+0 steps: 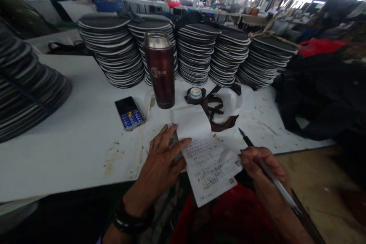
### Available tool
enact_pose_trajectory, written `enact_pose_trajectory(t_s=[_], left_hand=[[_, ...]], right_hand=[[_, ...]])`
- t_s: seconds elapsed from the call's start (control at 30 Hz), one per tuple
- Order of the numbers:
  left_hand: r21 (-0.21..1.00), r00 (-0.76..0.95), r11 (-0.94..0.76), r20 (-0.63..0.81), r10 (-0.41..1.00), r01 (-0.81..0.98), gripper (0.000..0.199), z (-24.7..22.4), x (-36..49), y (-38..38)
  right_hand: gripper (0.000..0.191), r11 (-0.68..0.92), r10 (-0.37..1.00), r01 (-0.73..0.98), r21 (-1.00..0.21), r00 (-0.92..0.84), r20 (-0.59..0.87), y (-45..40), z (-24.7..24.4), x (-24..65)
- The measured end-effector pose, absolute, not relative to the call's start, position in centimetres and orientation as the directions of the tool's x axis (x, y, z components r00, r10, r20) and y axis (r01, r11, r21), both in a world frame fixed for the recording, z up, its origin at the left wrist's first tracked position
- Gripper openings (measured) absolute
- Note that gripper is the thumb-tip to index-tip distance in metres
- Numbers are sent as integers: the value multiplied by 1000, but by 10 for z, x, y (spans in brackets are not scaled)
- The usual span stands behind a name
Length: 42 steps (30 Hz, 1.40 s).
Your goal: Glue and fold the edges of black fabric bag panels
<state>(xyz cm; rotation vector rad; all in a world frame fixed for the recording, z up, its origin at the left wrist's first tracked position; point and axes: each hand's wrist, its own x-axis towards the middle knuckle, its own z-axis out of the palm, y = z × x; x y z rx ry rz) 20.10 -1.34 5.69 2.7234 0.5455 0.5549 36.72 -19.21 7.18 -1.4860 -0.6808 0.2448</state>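
Phone left of tumbler, disc stacks behind both.

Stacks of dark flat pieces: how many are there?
6: one stack at the left edge; a first, second, third, fourth and fifth in a row at the back, left to right. Others may be hidden.

Bench: white top, brown stains and dark specks left of centre and near the front edge
Back row: five stacks of dark, pale-edged discs, side by side
Left end: a larger disc stack, leaning, with a dark band across it
Tumbler: maroon, steel-topped, upright before the row
Phone: left of the tumbler, blue keypad toward the front
Small round container: blue-banded, right of the tumbler
Brown straps: loosely looped beside white sheeting
Notebook: handwritten, lower part past the front edge
Right end: heaped black cloth
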Motion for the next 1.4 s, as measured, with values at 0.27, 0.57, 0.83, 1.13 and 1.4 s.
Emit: enact_pose_trajectory(t_s=[0.27, 0.57, 0.83, 1.13, 1.4], left_hand=[[339, 852, -893, 330, 407, 296, 39, 55, 203, -13], [293, 857, -906, 329, 396, 306, 39, 54, 204, -11], [290, 854, -910, 345, 389, 297, 39, 52, 203, -10], [284, 850, -908, 348, 396, 307, 41, 51, 205, -9], [299, 849, -904, 343, 402, 307, 40, 53, 205, -10]], right_hand=[[4, 1, 568, 209, -978, 804, 173, -203, 73, 358], [2, -28, 600, 213, -977, 785, 154, -206, 72, 357], [1, -46, 611, 239, -970, 775, 162, -208, 70, 357], [2, -60, 619, 211, -976, 774, 130, -213, 63, 357], [4, -51, 584, 156, -986, 806, 97, -210, 66, 356]])
